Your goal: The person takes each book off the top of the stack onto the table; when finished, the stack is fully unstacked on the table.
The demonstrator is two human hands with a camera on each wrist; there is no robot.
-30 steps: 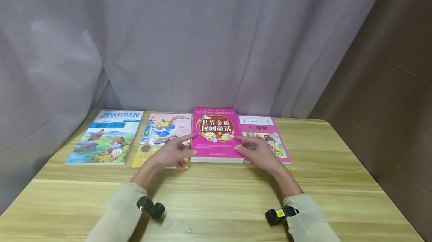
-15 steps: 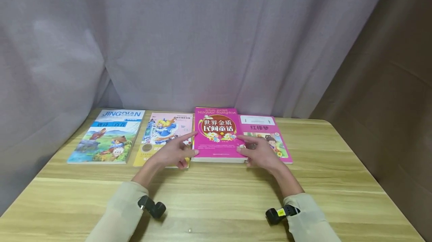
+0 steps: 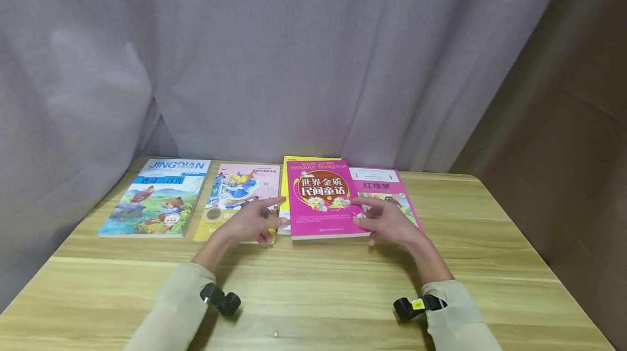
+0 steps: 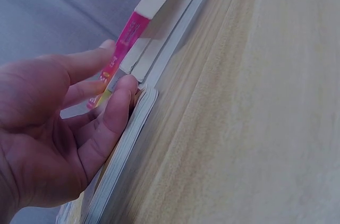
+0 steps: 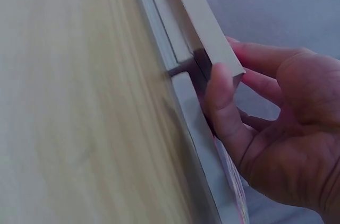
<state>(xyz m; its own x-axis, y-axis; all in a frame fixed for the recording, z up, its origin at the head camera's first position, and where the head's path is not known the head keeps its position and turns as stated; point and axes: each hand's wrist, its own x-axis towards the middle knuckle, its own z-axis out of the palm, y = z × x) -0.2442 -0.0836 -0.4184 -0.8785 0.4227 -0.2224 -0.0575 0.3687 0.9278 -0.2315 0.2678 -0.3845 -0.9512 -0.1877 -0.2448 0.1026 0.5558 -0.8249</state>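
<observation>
In the head view a thick pink storybook (image 3: 323, 220) with a dark red title panel is raised and tilted over the other books. My right hand (image 3: 389, 224) grips its right edge; the right wrist view shows the thumb (image 5: 222, 96) at the front corner and fingers behind. A yellow book (image 3: 286, 188) shows beneath it, sticking out at the left and back. My left hand (image 3: 250, 222) holds its index finger and thumb extended, tips right at the yellow book's left edge. In the left wrist view those fingertips overlap the pink spine (image 4: 125, 38).
Left of the stack lie a pink-and-yellow book (image 3: 230, 177) and a blue-topped book (image 3: 152, 198). A thinner pink book (image 3: 379, 177) lies at the right, partly under my right hand. All rest on a wooden table (image 3: 303, 296) before a grey curtain (image 3: 313, 57).
The pink storybook has slid right and slightly toward me with my right hand, lifting off the yellow book, which now shows. My left hand stays nearly in place.
</observation>
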